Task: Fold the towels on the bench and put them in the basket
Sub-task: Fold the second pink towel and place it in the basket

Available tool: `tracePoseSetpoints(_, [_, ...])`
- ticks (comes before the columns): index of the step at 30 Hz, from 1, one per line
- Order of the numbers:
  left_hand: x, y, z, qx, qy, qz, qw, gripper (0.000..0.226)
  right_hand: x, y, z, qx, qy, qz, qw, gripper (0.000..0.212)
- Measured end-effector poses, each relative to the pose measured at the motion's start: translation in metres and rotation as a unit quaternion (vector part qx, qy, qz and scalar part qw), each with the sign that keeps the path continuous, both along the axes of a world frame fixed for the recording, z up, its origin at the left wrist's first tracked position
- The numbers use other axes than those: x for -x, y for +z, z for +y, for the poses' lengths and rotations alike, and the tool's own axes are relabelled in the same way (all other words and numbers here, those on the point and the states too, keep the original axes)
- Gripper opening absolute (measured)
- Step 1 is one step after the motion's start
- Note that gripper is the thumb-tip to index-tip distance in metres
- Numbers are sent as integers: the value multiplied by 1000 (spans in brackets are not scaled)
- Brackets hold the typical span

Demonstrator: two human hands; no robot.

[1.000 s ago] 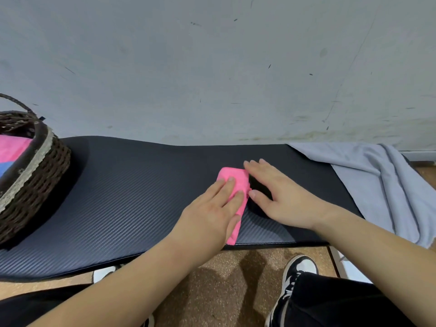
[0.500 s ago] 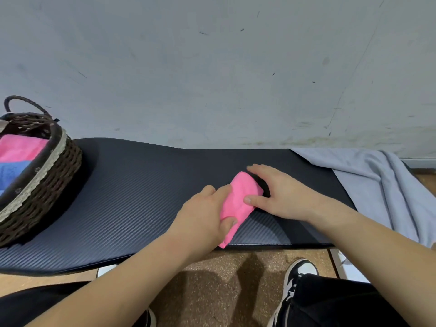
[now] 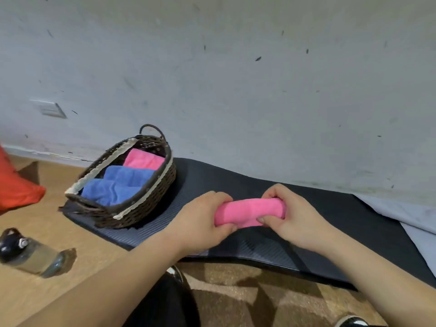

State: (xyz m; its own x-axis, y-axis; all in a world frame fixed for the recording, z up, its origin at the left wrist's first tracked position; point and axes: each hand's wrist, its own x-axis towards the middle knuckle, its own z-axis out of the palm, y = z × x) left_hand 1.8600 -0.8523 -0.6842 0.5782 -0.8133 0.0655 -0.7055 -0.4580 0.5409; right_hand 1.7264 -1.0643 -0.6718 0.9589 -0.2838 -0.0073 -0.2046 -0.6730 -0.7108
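Observation:
A folded pink towel [image 3: 247, 212] is held just above the black padded bench [image 3: 318, 223], lying crosswise between my hands. My left hand [image 3: 200, 220] grips its left end and my right hand [image 3: 287, 215] grips its right end. To the left on the bench stands a dark wicker basket [image 3: 146, 204] with a pale trim. It holds a folded pink towel [image 3: 144, 159] at the back and blue folded towels [image 3: 118, 185] in front. The basket is apart from my hands, a short way left of them.
A grey cloth [image 3: 410, 218] lies over the bench's right end. On the wooden floor at left lie a clear bottle with a black cap [image 3: 30, 253] and a red bag [image 3: 16, 187]. A grey wall runs behind the bench. My dark trousers and a shoe [image 3: 351, 322] are below.
Both hands have lifted the folded pink towel off the bench and turned it crosswise. The view has swung left, bringing the whole basket, the bottle and the red bag into sight.

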Motion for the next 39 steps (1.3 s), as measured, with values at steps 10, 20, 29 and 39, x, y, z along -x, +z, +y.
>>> tracePoseSetpoints(10, [-79, 50, 106, 188, 230, 134, 945, 52, -128, 37, 101, -147, 2, -25, 989, 39])
tracePoseSetpoints(20, [-216, 47, 139, 100, 342, 85, 930, 47, -227, 45, 138, -129, 2, -18, 991, 50])
tracePoseSetpoints(29, [-256, -7, 110, -200, 201, -231, 931, 55, -251, 19, 138, -101, 17, 20, 995, 44])
tracePoseSetpoints(39, [-240, -22, 96, -369, 5, -239, 898, 68, -258, 4, 139, -70, 45, 35, 996, 31])
